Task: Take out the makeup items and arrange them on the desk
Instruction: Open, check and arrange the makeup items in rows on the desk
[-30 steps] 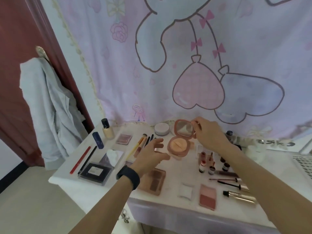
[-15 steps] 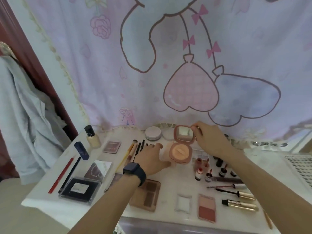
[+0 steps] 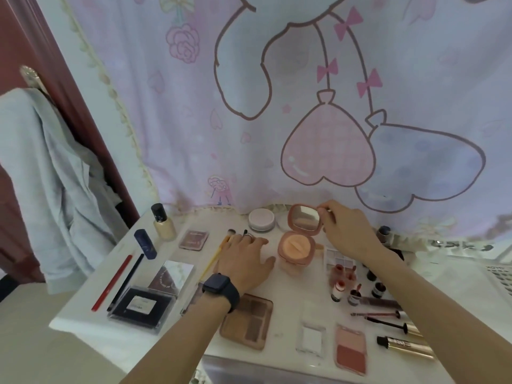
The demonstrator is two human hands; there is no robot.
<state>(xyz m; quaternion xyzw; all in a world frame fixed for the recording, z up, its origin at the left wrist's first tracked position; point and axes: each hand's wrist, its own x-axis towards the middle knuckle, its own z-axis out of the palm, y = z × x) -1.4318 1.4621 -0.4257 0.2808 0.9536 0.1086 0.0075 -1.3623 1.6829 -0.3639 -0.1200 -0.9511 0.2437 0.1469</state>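
A pink powder compact (image 3: 296,250) stands open at the back middle of the white desk (image 3: 288,297), its mirrored lid upright and an orange puff in its base. My right hand (image 3: 346,231) pinches the lid's upper right edge. My left hand (image 3: 246,259) rests flat on the desk just left of the compact's base, fingers straight, over some brushes (image 3: 219,253). Around them lie a brown eyeshadow palette (image 3: 248,321), a blush palette (image 3: 351,347), a small clear case (image 3: 310,339), mascaras (image 3: 407,343) and several small bottles (image 3: 349,286).
A foundation bottle (image 3: 163,223), a blue tube (image 3: 145,243), red and black pencils (image 3: 119,281) and a black palette (image 3: 141,306) fill the desk's left part. A white jar (image 3: 261,219) stands at the back. A curtain (image 3: 304,106) hangs behind; a grey garment (image 3: 47,184) hangs on the door at left.
The lid now stands upright under my right hand. My left hand has come down flat on the desk beside the base. The camera has moved closer.
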